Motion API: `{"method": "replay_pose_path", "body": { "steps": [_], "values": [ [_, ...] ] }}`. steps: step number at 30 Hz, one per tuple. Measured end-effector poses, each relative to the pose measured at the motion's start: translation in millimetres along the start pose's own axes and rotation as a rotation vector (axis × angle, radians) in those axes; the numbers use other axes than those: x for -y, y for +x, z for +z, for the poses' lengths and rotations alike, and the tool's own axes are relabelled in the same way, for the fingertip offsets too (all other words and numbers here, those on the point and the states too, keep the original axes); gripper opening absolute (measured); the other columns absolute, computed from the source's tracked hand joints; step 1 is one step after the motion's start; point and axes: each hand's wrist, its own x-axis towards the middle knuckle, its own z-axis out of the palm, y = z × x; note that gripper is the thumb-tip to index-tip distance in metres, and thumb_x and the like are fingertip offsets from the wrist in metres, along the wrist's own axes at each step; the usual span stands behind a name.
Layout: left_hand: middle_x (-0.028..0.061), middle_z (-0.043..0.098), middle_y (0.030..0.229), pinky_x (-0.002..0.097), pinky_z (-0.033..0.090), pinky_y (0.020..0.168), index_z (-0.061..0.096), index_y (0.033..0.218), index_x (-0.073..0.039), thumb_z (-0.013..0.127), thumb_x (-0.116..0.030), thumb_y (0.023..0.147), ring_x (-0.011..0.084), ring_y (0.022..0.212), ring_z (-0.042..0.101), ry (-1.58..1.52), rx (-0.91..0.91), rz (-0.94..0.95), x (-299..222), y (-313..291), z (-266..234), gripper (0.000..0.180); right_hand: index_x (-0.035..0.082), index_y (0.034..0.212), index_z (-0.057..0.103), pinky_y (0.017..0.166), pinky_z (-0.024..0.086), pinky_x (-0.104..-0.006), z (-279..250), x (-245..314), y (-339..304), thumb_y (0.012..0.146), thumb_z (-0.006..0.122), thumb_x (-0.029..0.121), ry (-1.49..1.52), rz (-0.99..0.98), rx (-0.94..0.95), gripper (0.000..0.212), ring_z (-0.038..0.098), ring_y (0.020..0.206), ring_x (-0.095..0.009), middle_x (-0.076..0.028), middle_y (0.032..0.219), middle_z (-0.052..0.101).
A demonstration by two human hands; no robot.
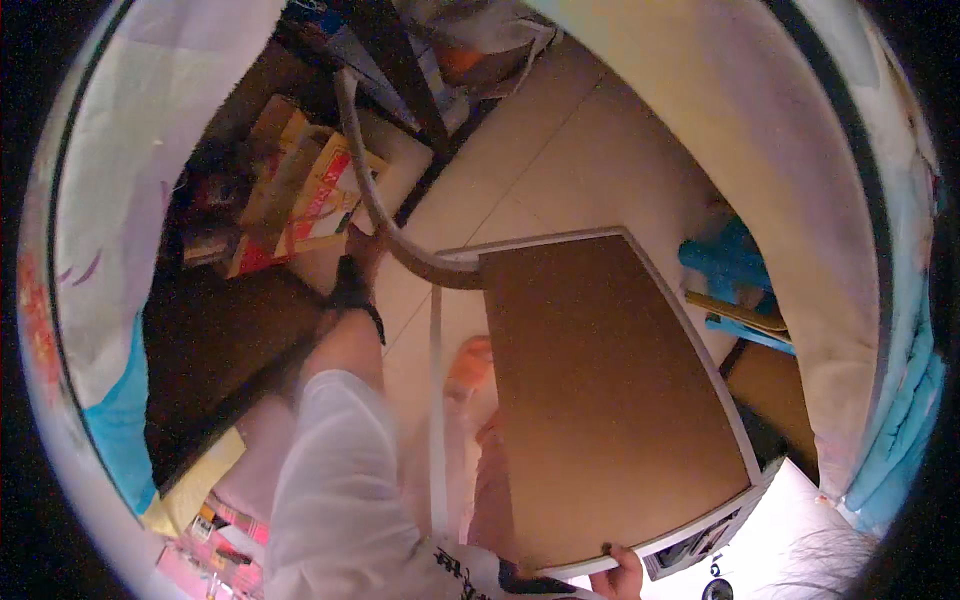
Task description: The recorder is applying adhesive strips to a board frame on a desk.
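A brown, flat panel with a pale rim (600,400) tilts across the middle and right. My right hand (620,575) is closed on its lower edge, with fingertips showing over the rim. My left arm, in a white sleeve with a dark band at the wrist, stretches up and to the left. At its end my left hand (365,252) is dim and blurred, so its fingers do not show clearly. It is beside a grey-brown curved bar (375,200) that runs to the panel's top left corner. Close to that hand lies a red and yellow carton (325,195).
Pale floor tiles (530,150) stretch beyond the panel. Dark furniture (230,340) stands at left, and blue folded things (730,260) at right. Pale printed cloth (790,150) hangs on both sides. An orange object (468,365) shows left of the panel.
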Motion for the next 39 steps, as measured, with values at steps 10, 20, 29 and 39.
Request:
{"method": "replay_pose_path", "body": {
  "steps": [10,20,29,39],
  "values": [
    [0.0178,0.062,0.086,0.0445,0.05,0.07,0.059,0.092,-0.004,0.067,-0.028,0.07,0.0357,0.082,0.061,0.4,0.222,-0.022,-45,17,49,0.033,0.0,0.102,0.054,0.086,0.048,-0.0378,7,8,-5,0.073,0.062,0.01,0.047,-0.026,-0.419,0.031,0.052,0.097,-0.025,-0.012,0.101,0.055],
    [0.02,0.061,0.08,0.0447,0.048,0.068,0.061,0.093,-0.001,0.058,-0.015,0.071,0.0379,0.075,0.059,0.773,-0.06,0.556,8,-63,-18,0.026,0.002,0.108,0.051,0.092,0.039,-0.032,0,7,11,0.081,0.051,0.002,-0.178,-0.209,0.243,0.027,0.049,0.104,-0.016,-0.007,0.106,0.055],
    [0.0213,0.062,0.09,0.0419,0.047,0.071,0.061,0.101,0.001,0.053,-0.014,0.08,0.0363,0.082,0.059,0.085,-0.054,-0.154,-141,-255,-18,0.027,0.002,0.105,0.051,0.089,0.04,-0.0338,-2,5,16,0.08,0.057,0.004,-0.537,-0.389,0.072,0.026,0.051,0.102,-0.021,-0.011,0.105,0.054],
    [0.008,0.065,0.083,0.0386,0.046,0.065,0.062,0.087,0.002,0.057,-0.016,0.082,0.0243,0.069,0.059,0.276,0.122,-0.115,-216,-300,-96,0.018,0.001,0.091,0.055,0.079,0.045,-0.033,11,20,-20,0.079,0.055,0.005,-0.417,-0.546,0.202,0.012,0.055,0.091,-0.021,-0.01,0.088,0.056]
  ]
}}
